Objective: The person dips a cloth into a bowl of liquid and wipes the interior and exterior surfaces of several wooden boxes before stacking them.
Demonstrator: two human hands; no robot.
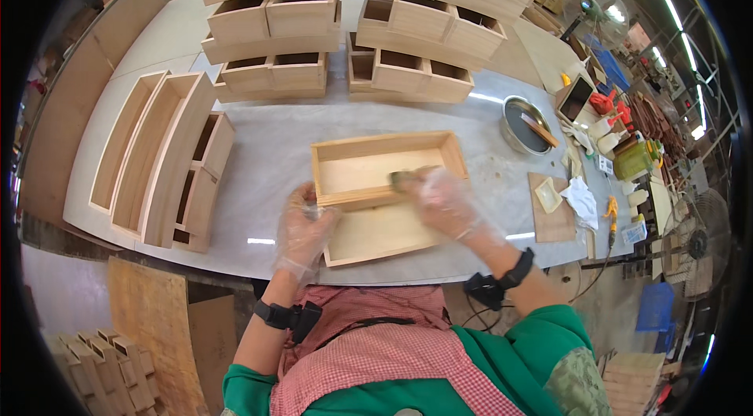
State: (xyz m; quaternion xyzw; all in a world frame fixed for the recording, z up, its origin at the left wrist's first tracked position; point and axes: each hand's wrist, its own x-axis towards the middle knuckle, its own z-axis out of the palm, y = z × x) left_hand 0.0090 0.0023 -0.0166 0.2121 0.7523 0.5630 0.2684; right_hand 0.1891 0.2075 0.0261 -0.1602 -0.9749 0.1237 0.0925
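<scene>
A shallow open-topped wooden box (384, 138) lies in front of me on the table, its inside facing up. A second pale wooden tray-like piece (376, 237) sits against its near side. My left hand (303, 226), in a clear plastic glove, grips the box's near left corner. My right hand (449, 200), gloved the same way and smeared by motion, is closed on a small dark green pad (401, 181) at the box's near wall. How the fingers wrap the pad is blurred.
Stacked wooden drawer units (271, 75) stand at the back, with long wooden boxes (161, 157) at left. At right are a metal bowl (508, 130) holding dark liquid and a wooden-handled tool, a white cloth (580, 202), a small pale dish (548, 194) and several bottles (610, 141).
</scene>
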